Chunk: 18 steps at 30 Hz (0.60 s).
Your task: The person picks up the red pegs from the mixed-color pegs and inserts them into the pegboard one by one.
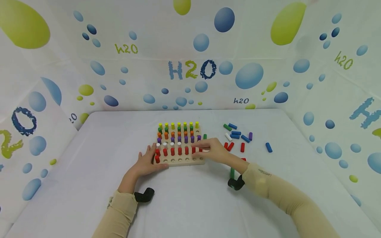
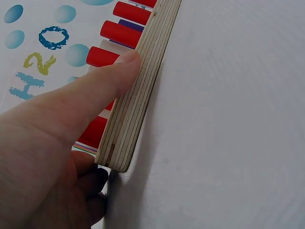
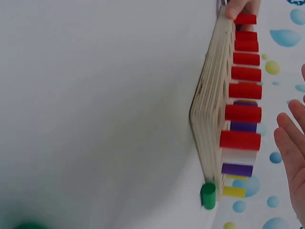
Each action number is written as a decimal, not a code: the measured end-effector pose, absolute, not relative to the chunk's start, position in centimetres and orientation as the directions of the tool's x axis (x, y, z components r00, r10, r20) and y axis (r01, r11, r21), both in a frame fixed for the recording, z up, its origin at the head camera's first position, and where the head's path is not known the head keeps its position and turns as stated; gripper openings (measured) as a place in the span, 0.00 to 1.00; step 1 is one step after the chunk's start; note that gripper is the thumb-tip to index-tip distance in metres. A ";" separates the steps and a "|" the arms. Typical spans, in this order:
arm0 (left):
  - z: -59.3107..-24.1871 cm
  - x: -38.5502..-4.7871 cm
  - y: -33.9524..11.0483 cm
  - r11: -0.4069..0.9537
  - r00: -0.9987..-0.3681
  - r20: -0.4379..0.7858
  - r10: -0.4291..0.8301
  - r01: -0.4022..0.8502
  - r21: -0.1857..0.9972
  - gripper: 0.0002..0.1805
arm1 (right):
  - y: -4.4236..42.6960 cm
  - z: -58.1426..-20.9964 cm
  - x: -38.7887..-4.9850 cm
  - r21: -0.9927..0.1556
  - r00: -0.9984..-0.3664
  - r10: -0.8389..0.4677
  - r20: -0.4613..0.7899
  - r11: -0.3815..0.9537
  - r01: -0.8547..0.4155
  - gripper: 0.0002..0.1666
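I read blue and lime-green H2O lettering (image 1: pixel 190 76) on the white printed backdrop cloth (image 1: pixel 154 49), with smaller h2O signs scattered among coloured drops. Below it spreads the white-covered table (image 1: pixel 184 198). A beige fabric left sleeve (image 1: pixel 117 215) and a matching right sleeve (image 1: pixel 285 191) reach in; I can't make out the small dark print on them. The pale layered-wood board (image 1: pixel 180 163) sits mid-table. The left hand (image 1: pixel 146 164) has its grip clamped on the board's near left corner, thumb along the front edge. The right hand (image 1: pixel 215 150) hangs over the right end, grip apart, fingers straight, blocking part of my head view. Black wrist mounts (image 1: pixel 144 195) sit at both cuffs. Red cylindrical pegs (image 1: pixel 172 151) stand near the right fingers, white, purple, orange, green and yellow ones beyond; one upright green peg (image 1: pixel 205 136) is just beside the board, and loose blue pegs (image 1: pixel 269 147) lie farther right among other colours.
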<state>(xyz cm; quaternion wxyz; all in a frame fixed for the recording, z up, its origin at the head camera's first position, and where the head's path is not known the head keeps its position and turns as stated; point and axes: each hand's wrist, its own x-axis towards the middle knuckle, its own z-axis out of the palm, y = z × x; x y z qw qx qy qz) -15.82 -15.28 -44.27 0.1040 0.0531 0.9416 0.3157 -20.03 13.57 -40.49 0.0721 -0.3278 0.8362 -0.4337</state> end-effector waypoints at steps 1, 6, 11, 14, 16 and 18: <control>-44.3 -15.8 -15.3 0.795 -0.973 -0.162 0.166 0.035 0.606 0.62 | 13.9 -40.5 -20.0 -0.774 -0.776 -0.609 0.165 0.408 -0.485 0.23; -44.2 -15.8 -15.3 0.793 -0.972 -0.163 0.167 0.034 0.608 0.62 | 15.6 -40.5 -20.1 -0.774 -0.784 -0.596 0.175 0.409 -0.483 0.24; -44.2 -15.9 -15.4 0.792 -0.972 -0.160 0.172 0.040 0.609 0.62 | 17.2 -40.5 -20.2 -0.768 -0.802 -0.568 0.184 0.425 -0.478 0.24; -44.2 -15.9 -15.3 0.791 -0.973 -0.155 0.170 0.041 0.610 0.62 | 18.1 -40.6 -20.4 -0.765 -0.813 -0.544 0.209 0.427 -0.482 0.24; -44.2 -15.9 -15.3 0.792 -0.973 -0.156 0.170 0.041 0.610 0.62 | 18.8 -40.6 -20.5 -0.762 -0.815 -0.533 0.226 0.425 -0.489 0.24; -44.2 -15.9 -15.4 0.793 -0.973 -0.159 0.169 0.039 0.608 0.62 | 19.5 -40.6 -20.6 -0.756 -0.820 -0.521 0.237 0.431 -0.493 0.24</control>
